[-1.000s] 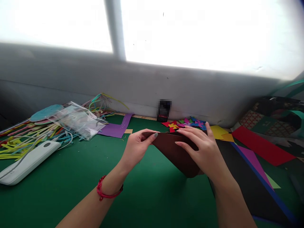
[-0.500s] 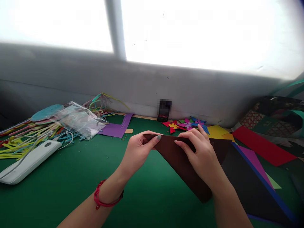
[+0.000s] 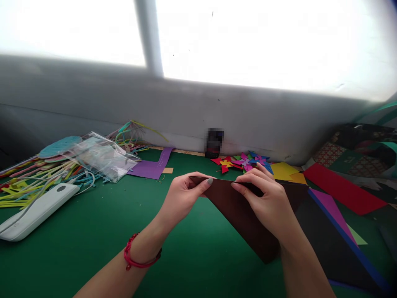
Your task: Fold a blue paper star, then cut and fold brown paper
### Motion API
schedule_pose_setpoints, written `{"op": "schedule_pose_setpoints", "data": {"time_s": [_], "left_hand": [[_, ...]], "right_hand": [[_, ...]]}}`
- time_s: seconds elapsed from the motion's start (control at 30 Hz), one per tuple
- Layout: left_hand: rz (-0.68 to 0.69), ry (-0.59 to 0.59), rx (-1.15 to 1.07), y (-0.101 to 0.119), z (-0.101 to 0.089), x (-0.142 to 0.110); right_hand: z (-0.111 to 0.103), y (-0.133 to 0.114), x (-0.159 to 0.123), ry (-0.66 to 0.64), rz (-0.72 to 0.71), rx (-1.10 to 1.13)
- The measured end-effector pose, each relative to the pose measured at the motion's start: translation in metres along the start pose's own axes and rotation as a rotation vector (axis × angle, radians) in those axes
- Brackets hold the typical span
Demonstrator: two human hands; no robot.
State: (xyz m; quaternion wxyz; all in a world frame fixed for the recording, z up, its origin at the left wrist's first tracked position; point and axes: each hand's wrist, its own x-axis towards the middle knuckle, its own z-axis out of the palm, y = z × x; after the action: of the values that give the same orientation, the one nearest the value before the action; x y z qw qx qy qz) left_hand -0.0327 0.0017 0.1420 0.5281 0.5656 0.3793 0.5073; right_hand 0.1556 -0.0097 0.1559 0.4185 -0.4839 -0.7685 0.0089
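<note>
A dark brown sheet of paper [image 3: 238,215] is held up over the green table, its top edge roughly level and its lower part slanting down to the right. My left hand [image 3: 186,198] pinches its upper left corner, thumb in front and fingers behind. Along the same top edge, my right hand [image 3: 263,196] grips the sheet between thumb and fingers, a short way right of the left thumb. Part of the sheet is hidden behind my right hand and forearm. A red braided bracelet [image 3: 136,258] circles my left wrist.
Folded coloured paper pinwheels [image 3: 245,160] lie near the wall. At right are black paper [image 3: 328,240] and a red sheet [image 3: 344,188]. On the left sit a white glue gun-like device with a cord [image 3: 40,211], pipe cleaners [image 3: 58,174], a clear bag [image 3: 105,157] and purple paper [image 3: 149,169].
My right hand has shifted slightly right along the sheet's top edge, its thumb and fingers closer together. My left hand keeps its pinch, and the sheet has moved slightly right.
</note>
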Motion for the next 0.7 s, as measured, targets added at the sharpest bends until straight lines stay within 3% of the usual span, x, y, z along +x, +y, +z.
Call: {"op": "schedule_pose_setpoints", "data": {"time_s": [0.27, 0.7], "left_hand": [[-0.072, -0.164, -0.021, 0.0083, -0.006, 0.0004], [-0.016, -0.182, -0.008, 0.0055, -0.0083, 0.0002]], "right_hand": [[-0.0051, 0.0058, 0.0003, -0.023, 0.025, 0.04], [-0.0077, 0.0076, 0.0006, -0.086, 0.057, 0.068]]}}
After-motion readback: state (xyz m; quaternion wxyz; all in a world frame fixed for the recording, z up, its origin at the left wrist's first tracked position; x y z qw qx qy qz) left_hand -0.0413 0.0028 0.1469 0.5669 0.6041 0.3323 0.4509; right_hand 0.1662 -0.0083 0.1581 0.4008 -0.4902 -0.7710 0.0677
